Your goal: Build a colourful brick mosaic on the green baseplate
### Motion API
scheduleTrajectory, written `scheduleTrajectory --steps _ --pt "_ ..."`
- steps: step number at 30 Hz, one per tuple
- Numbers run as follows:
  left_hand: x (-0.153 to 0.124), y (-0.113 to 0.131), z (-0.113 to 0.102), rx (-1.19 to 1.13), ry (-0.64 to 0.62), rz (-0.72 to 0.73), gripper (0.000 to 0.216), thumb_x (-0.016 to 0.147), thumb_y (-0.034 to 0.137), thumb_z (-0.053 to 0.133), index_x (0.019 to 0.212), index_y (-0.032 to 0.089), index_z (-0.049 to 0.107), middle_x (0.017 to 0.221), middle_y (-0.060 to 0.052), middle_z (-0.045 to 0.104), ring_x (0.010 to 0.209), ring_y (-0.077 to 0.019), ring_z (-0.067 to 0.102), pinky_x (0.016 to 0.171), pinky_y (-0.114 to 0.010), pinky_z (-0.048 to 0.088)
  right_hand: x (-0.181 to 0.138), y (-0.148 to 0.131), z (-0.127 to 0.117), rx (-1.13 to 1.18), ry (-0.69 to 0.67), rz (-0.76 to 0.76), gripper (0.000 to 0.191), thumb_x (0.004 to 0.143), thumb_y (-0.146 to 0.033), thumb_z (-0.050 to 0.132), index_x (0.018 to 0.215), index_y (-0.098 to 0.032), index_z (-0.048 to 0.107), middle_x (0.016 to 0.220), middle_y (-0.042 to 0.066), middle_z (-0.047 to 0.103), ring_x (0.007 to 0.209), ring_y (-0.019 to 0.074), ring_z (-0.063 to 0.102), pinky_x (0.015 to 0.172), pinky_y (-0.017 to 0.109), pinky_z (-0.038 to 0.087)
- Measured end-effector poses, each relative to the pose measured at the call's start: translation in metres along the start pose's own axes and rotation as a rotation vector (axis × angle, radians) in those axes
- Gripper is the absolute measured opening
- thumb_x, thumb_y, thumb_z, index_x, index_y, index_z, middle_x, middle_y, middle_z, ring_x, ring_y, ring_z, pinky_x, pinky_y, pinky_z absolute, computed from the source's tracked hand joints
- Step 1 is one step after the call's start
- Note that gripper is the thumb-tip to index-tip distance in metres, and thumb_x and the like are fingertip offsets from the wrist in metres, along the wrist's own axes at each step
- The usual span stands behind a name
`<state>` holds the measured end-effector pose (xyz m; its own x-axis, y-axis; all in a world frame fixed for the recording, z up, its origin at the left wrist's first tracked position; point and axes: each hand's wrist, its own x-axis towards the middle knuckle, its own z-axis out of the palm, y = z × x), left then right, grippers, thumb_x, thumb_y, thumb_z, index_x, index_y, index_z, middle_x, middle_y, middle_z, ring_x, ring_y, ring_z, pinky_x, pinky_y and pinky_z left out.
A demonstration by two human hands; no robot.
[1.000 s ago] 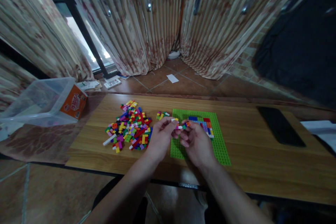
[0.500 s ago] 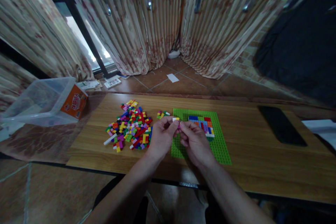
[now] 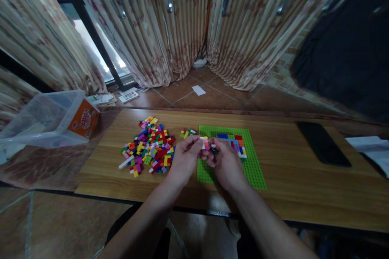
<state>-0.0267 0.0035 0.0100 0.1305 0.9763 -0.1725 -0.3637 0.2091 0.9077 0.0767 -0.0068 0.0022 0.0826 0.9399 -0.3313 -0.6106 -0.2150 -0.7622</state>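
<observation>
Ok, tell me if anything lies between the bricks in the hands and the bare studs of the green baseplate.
Nothing visible does. The left hand and right hand pinch the small bricks just over the green baseplate, bare studs beside them. The built patch sits further back; the loose pile lies off to the left.

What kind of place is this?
Probably a home room, not a lab: striped curtains over a window, a tiled floor, and a wooden table with a pile of toy bricks and a green baseplate.
</observation>
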Motion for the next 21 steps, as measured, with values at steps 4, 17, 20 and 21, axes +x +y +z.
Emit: scheduleTrajectory --steps 4,17,20,21 --pt "-0.002 0.0 0.002 0.036 0.008 -0.029 0.02 0.076 0.032 0.071 0.08 0.013 0.064 0.06 0.001 0.063 0.051 -0.0088 0.058 0.052 -0.019 0.047 -0.001 0.001 0.002 -0.13 -0.019 -0.058 0.035 0.068 -0.049 0.077 0.073 -0.02 0.058 0.056 -0.006 0.054 0.047 0.0068 0.045 0.042 0.018 0.031" --pt "-0.005 -0.016 0.01 -0.041 0.107 -0.038 0.021 0.069 0.029 0.075 0.074 0.013 0.064 0.061 0.003 0.06 0.052 -0.0077 0.053 0.051 -0.019 0.042 0.008 0.016 -0.004 -0.411 0.164 -0.355 0.032 0.076 -0.053 0.068 0.07 -0.022 0.06 0.059 -0.005 0.054 0.048 0.0104 0.044 0.04 0.024 0.036" --pt "-0.006 -0.015 0.013 -0.121 0.12 -0.067 0.024 0.067 0.031 0.077 0.074 0.013 0.063 0.063 0.003 0.059 0.053 -0.0074 0.054 0.052 -0.019 0.042 0.01 0.018 -0.004 -0.374 0.194 -0.31 0.034 0.073 -0.055 0.069 0.071 -0.022 0.06 0.058 -0.005 0.054 0.047 0.0108 0.045 0.04 0.024 0.035" --pt "-0.007 -0.015 0.013 -0.133 0.12 -0.067 0.024 0.067 0.031 0.077 0.074 0.013 0.063 0.063 0.003 0.059 0.053 -0.0072 0.054 0.052 -0.019 0.042 0.01 0.018 -0.003 -0.349 0.198 -0.287 0.035 0.072 -0.056 0.07 0.072 -0.022 0.06 0.058 -0.005 0.055 0.047 0.0108 0.045 0.039 0.024 0.035"
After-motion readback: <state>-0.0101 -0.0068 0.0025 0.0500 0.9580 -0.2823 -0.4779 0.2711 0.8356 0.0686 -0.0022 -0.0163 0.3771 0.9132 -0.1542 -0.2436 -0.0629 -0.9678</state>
